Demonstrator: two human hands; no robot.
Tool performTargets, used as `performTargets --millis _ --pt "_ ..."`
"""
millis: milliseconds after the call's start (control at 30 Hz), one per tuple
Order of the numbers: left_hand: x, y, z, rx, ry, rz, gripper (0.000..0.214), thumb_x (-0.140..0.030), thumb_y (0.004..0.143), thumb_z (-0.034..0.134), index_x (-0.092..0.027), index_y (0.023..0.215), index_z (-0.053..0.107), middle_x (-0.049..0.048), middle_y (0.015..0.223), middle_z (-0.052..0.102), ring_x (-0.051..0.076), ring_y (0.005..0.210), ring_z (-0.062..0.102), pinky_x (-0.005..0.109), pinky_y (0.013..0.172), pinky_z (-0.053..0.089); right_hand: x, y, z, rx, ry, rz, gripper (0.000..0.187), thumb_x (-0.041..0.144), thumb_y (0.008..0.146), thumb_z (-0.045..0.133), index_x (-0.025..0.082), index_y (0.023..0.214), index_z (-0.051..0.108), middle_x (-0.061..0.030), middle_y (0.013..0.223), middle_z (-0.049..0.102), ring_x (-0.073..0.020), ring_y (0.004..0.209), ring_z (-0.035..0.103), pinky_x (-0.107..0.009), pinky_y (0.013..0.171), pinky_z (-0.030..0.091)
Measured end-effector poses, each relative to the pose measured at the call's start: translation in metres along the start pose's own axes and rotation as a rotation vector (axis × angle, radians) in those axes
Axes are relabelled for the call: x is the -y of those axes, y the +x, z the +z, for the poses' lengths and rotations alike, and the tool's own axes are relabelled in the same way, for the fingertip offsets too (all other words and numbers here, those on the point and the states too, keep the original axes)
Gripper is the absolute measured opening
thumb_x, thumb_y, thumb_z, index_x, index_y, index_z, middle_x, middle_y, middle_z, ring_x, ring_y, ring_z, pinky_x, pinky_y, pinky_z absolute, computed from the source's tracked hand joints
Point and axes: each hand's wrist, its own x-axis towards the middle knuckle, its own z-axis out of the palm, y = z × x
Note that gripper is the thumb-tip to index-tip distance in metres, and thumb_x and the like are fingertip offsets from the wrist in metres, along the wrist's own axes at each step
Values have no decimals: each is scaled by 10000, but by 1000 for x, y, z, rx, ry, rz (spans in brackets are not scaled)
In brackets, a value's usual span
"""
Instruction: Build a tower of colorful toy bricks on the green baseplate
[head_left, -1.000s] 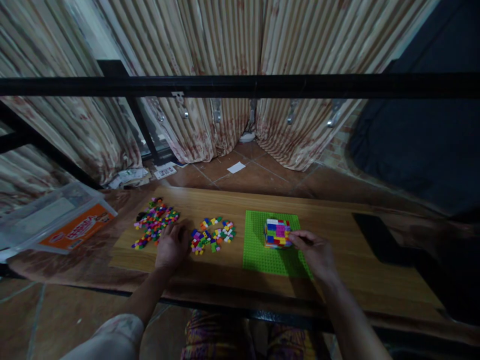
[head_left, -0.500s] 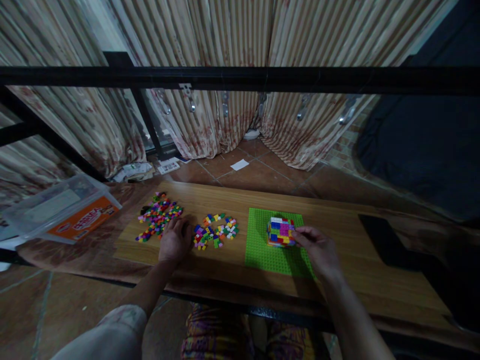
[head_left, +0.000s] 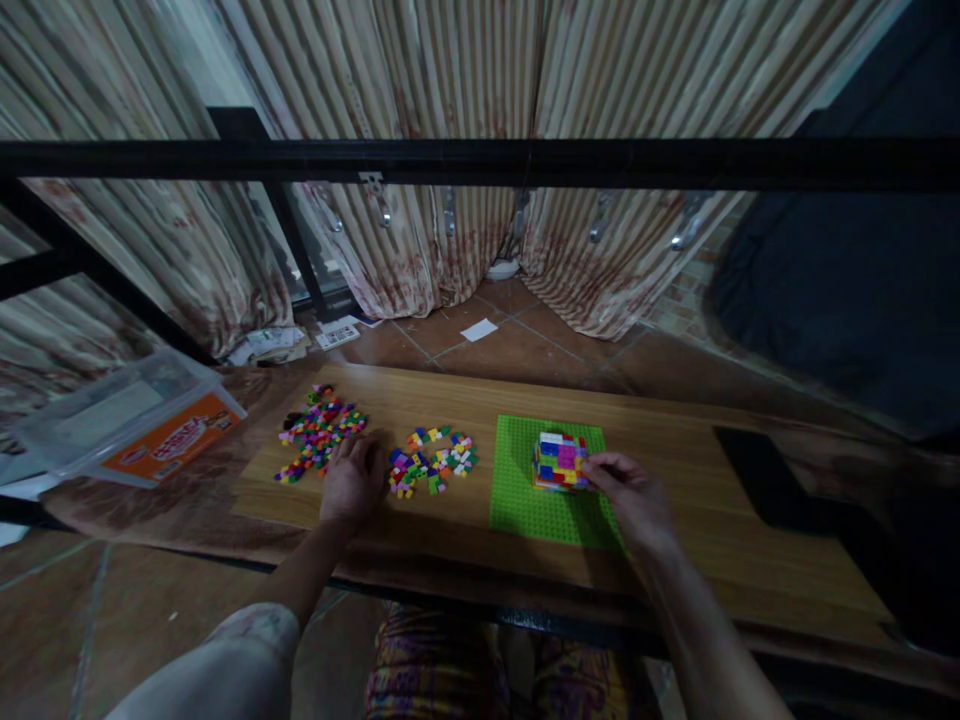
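Note:
A multicoloured block of building bricks [head_left: 557,462] sits on a green studded baseplate [head_left: 517,515], towards its upper right part. My right hand [head_left: 634,495] is at the block's right edge, thumb and forefinger pinched on a building brick; whether it is loose or part of the block I cannot tell. Over on the left, my left hand [head_left: 352,480] rests on the board with loosely curled fingers, a gap showing beside the thumb. It lies between a large heap of loose bricks [head_left: 319,430] and a smaller scatter of bricks [head_left: 431,463]. Its fingertips are partly hidden.
Everything lies on a long wooden board [head_left: 442,395]. A clear plastic box [head_left: 124,410] with an orange label stands at the left. A dark flat object [head_left: 772,480] lies on the right. Beyond the board, a black rail [head_left: 480,163] crosses in front of striped curtains [head_left: 465,80].
My right hand has shifted very slightly left at the block's edge, still pinched. My left hand stays in nearly the same place. The view has tilted a little.

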Motion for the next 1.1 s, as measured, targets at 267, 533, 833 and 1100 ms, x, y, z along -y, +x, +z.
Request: performTargets --millis 267,533,833,1100 --pt "2 0 1 -9 -9 14 233 -323 856 457 -191 969 612 103 1017 635 269 985 576 417 916 469 -3 -3 -10 -105 119 21 330 453 550 826 193 687 675 8 665 646 -110 586 561 -247 561 459" --pt "1 -1 2 -6 -14 -14 230 -313 858 461 -194 978 617 102 1031 630 264 985 576 419 904 476 19 -25 -9 -209 85 -55 312 479 631 775 198 679 648 13 604 578 -112 562 516 -247 544 412" --pt "-1 -3 2 -8 -41 -27 217 -280 865 488 -183 1000 628 115 1078 624 259 1013 573 420 918 477 27 -74 48 156 -263 -252 214 435 785 649 225 769 682 -21 779 671 -172 741 606 -277 689 467" --pt "-1 -5 3 -18 -62 -40 182 -263 856 505 -189 974 622 114 1061 623 258 998 578 423 900 487 0 -70 85 413 -490 -410 204 354 887 505 228 911 664 -47 904 672 -182 799 625 -299 740 482"
